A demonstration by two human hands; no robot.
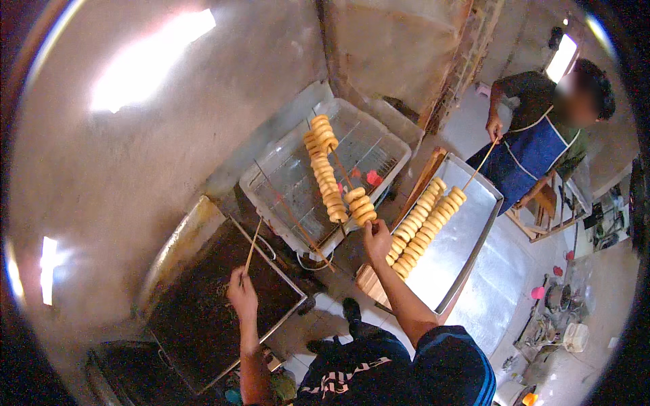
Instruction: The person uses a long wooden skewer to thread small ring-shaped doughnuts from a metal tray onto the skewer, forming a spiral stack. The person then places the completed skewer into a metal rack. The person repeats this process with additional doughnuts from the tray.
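My left hand point(242, 294) is closed around a thin wooden stick point(253, 247), which points up above a dark, square-rimmed vat point(203, 304). My right hand point(376, 242) grips the near end of a stick of ring doughnuts point(361, 207). Several golden rings sit close to my fingers, and part of that stick is bare farther up. Its far end reaches over a translucent plastic bin point(403, 162). Another row of doughnuts point(326, 183) lies across the bin, partly overlapping the first at the far end.
At the right a co-worker in a blue apron point(535, 152) holds a stick point(482, 162) by rows of doughnuts point(426, 227) on a metal tray point(474, 237). A bare rod point(294, 216) crosses the bin. A wall point(169, 149) stands at the left; pots point(558, 296) stand far right.
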